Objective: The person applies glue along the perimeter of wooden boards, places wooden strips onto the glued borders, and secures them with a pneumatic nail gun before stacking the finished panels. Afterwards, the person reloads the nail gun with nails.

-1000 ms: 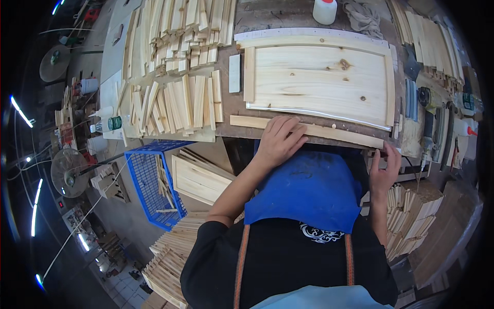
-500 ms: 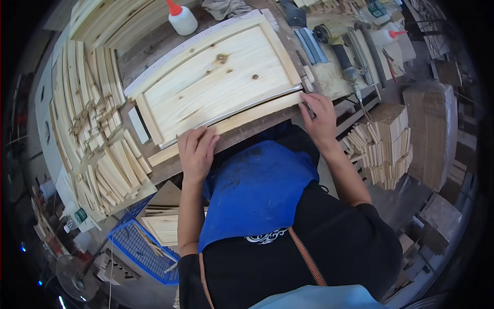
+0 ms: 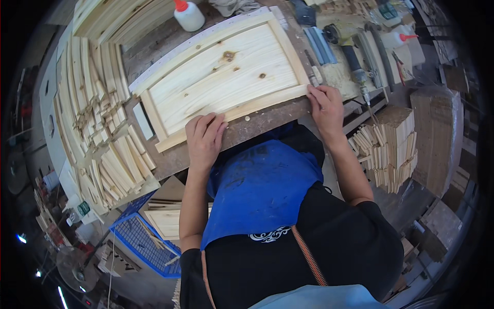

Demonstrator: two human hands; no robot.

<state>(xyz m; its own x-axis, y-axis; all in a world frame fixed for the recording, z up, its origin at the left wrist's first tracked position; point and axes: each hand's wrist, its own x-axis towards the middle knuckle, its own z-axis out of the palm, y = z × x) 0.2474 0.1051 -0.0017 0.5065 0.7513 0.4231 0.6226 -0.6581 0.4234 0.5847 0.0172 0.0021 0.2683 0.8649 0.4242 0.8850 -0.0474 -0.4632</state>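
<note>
A pale wooden panel (image 3: pixel 206 77) with several dark knots lies on the brown workbench (image 3: pixel 267 118), framed by wooden strips on its other sides. Along its near edge runs a wooden rail (image 3: pixel 262 104), touching or nearly touching the panel. My left hand (image 3: pixel 204 139) is closed over the rail left of its middle, fingertips bent onto the wood. At the rail's right end, by the frame's corner, my right hand (image 3: pixel 328 108) grips it between thumb and fingers. The rail's underside is hidden.
Thin wood strips (image 3: pixel 95 82) are heaped at the left. Behind the panel stands a white bottle with a red nozzle (image 3: pixel 189 18). A power tool (image 3: pixel 355 64) and pliers (image 3: pixel 399 67) lie at the right. A blue crate (image 3: pixel 136 239) sits below the bench's left side.
Both hands have moved the rail away from me against the panel's near edge. The gap and the shiny line along that edge no longer show.
</note>
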